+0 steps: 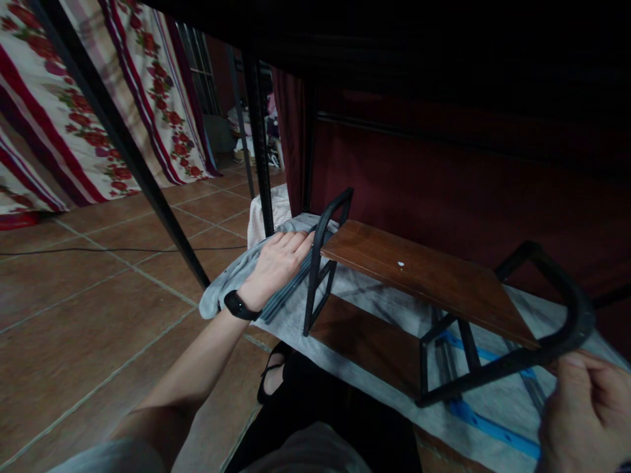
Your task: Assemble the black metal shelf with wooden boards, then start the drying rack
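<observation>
A small two-tier shelf has a brown wooden top board (419, 269), a lower board (367, 341) and black metal end frames. My left hand (280, 256), wearing a black watch on its wrist, lies palm down with its fingers stretched out. Its fingertips meet the left end frame (315, 282), and its thumb is hidden. Beneath this hand are a bunched grey cloth (221, 286) and thin grey rods (280, 302). At the opposite end, my right hand (586, 407) is closed on the right end frame (576, 315), thumb in front, some fingertips hidden.
The shelf stands on a grey cloth-covered surface (365, 374), beside blue-and-grey metal parts (493, 427). Black posts (133, 157) and a dark overhead panel (419, 52) surround it. A maroon curtain (444, 190) hangs behind. A cable (123, 249) crosses the tiled floor (113, 315).
</observation>
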### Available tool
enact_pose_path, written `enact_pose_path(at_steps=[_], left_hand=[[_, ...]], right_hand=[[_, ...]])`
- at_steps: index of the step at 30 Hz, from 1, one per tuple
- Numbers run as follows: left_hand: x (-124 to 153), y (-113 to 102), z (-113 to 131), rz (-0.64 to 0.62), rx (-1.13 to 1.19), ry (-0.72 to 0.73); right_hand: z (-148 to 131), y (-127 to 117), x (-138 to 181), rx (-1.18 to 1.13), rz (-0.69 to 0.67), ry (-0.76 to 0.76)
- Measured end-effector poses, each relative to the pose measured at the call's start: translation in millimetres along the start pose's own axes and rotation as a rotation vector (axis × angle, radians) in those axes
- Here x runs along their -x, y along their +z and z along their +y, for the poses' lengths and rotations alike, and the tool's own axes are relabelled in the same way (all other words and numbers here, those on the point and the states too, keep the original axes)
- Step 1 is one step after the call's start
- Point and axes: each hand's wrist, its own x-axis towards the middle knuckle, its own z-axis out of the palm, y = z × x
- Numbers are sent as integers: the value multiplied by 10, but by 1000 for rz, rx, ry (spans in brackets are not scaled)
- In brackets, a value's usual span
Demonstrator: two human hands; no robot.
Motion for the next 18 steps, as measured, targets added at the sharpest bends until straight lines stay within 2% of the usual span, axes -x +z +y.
enact_pose_path(at_steps=[4,9,18], left_hand=[[20,32,8,36,68,-68],[33,86,22,96,298,-164],[-82,67,186,208,980,-615]], right_hand=[[137,47,-48,-34,76,-82],[122,62,-73,-40,62,-48],[-27,31,-33,-77,-29,3]])
